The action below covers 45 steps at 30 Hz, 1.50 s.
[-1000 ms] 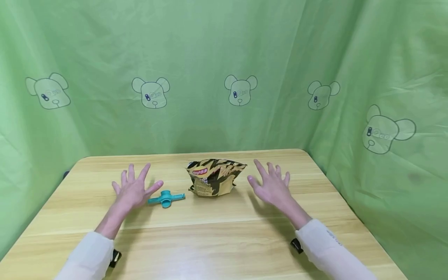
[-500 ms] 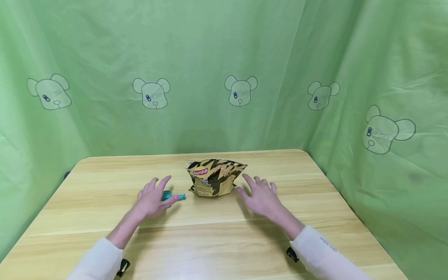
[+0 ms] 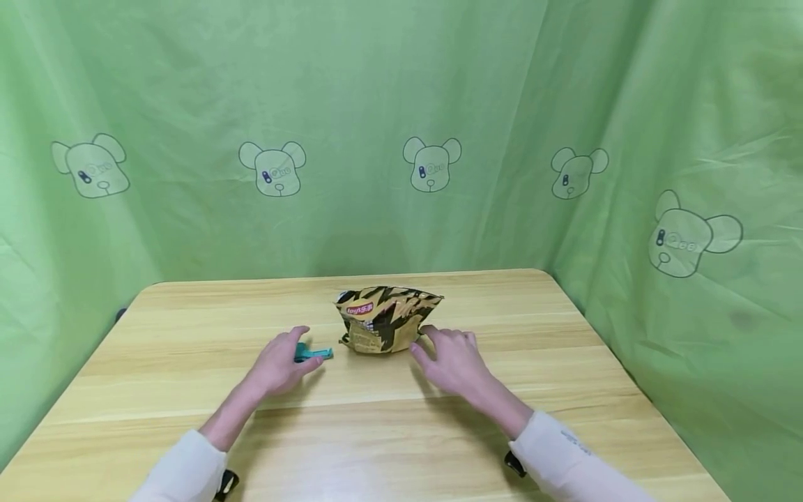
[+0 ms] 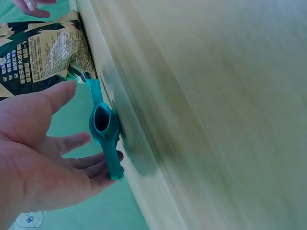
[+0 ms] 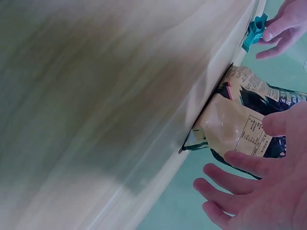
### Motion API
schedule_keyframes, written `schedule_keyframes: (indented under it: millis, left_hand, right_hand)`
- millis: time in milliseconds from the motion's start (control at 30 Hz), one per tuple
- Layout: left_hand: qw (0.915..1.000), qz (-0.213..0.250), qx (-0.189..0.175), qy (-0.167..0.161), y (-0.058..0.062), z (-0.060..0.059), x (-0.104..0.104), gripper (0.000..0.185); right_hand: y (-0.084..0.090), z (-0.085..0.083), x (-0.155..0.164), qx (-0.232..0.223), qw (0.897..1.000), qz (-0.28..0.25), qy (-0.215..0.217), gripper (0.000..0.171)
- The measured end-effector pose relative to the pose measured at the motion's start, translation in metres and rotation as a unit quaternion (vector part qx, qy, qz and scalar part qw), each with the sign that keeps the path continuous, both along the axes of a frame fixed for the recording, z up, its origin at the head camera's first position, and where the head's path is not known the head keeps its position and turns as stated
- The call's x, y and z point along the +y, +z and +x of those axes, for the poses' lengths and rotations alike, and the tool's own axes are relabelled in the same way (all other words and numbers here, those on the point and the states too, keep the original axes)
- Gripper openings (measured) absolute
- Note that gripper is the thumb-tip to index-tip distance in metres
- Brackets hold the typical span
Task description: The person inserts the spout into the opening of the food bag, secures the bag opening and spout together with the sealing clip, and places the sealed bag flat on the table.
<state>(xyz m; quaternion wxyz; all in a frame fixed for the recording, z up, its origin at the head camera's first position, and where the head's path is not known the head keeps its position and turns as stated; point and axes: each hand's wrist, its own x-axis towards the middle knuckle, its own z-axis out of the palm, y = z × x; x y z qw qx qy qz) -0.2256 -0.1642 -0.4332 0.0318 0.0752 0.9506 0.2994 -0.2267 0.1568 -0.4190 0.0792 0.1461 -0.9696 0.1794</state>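
Green curtain behind bench [image 3: 157, 390]; our left hand [image 3: 279, 362] fingers loose over teal clip [image 3: 314, 354], right hand [image 3: 453, 359] spread beside chip bag [image 3: 384, 318], neither gripping.

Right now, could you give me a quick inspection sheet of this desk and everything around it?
Surface: wooden table, light grain.
Job's things: chip bag, crumpled, at the middle; teal clip lying flat to its left.
Clutter: nothing seen.
Grips: left hand over the clip, fingers spread about it, not closed in the left wrist view; right hand open, fingertips at the bag's right edge, contact unclear.
Cables: nothing seen; small black part under each sleeve.
Surroundings: green curtain printed with bear heads on three sides.
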Motion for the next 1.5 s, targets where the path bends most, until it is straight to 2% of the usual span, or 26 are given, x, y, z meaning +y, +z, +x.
schedule_keyframes:
  millis: [233, 500, 833, 1033, 1233, 1367, 1500]
  left_hand:
    - [0.9993, 0.022, -0.014, 0.026, 0.001, -0.003, -0.001, 0.067]
    - [0.9993, 0.028, -0.004, 0.024, 0.002, -0.006, -0.003, 0.063]
    - [0.996, 0.081, -0.011, 0.035, 0.0, -0.012, -0.003, 0.054]
    - [0.9941, 0.095, -0.035, 0.04, -0.001, -0.013, -0.002, 0.05]
    - [0.9879, 0.129, -0.068, 0.053, -0.002, -0.013, -0.001, 0.045]
    - [0.983, 0.152, -0.087, 0.053, 0.0, -0.012, 0.0, 0.046]
    - [0.9816, 0.165, -0.089, 0.04, 0.005, -0.011, 0.006, 0.045]
  right_hand:
    - [-0.002, 0.0, -0.003, 0.005, 1.0, -0.009, 0.006, 0.047]
    - [-0.002, 0.001, -0.005, 0.003, 1.0, -0.011, 0.003, 0.049]
    - [-0.002, 0.001, -0.007, 0.009, 1.0, -0.025, 0.009, 0.046]
    - [-0.004, 0.001, -0.008, 0.015, 0.999, -0.035, 0.016, 0.045]
    - [-0.004, 0.0, -0.008, 0.028, 0.998, -0.051, 0.029, 0.042]
    - [-0.003, 0.001, -0.009, 0.011, 0.996, -0.077, 0.037, 0.042]
    - [0.0, 0.002, -0.012, -0.018, 0.994, -0.103, 0.035, 0.042]
